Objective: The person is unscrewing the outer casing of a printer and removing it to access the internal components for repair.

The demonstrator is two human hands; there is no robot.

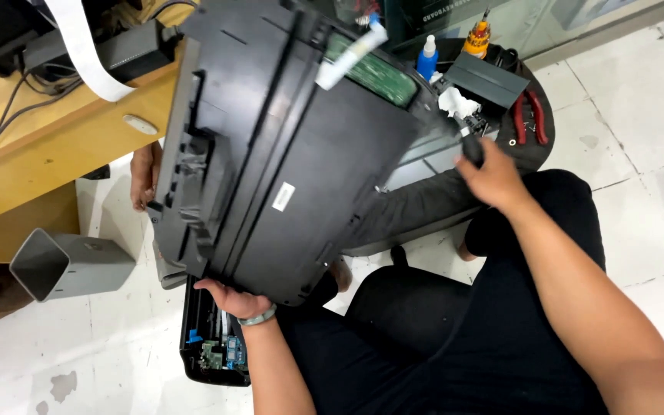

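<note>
A matt black plastic printer cover (pixel 270 146) is being shown against a smooth wooden desk (pixel 55 146) and glossy floor tiles (pixel 639 154).

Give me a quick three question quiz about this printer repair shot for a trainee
1. True or false: the left hand grips the lower edge of the big black printer panel.
2. Which tool has red handles? A) pliers B) hammer C) saw
3. What does the right hand close around?

Key:
1. True
2. A
3. A small dark object, too hidden to identify
</note>
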